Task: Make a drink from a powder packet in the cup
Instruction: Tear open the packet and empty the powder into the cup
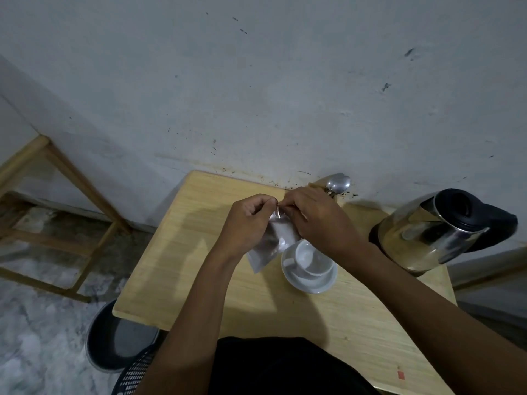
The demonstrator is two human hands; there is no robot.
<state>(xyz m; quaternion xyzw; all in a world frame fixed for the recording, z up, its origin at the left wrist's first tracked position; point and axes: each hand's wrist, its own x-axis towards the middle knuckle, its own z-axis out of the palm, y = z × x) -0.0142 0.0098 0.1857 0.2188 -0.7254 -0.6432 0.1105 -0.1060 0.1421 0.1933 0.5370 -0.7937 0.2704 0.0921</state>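
A silvery powder packet [271,246] hangs above the wooden table [199,252], its top edge pinched from both sides. My left hand [245,220] grips the top left corner and my right hand [316,220] grips the top right, fingertips almost touching. Just below and to the right, a white cup [309,258] stands on a white saucer [308,283]; the cup looks empty. A steel kettle [436,232] with a black lid sits at the table's right edge. A metal spoon [338,183] lies by the wall, its handle hidden behind my right hand.
The table stands against a stained grey wall [256,95]. A wooden frame [57,178] stands on the floor at the left. A round dark bin [119,337] and a black perforated basket [137,372] sit below the table's near left corner.
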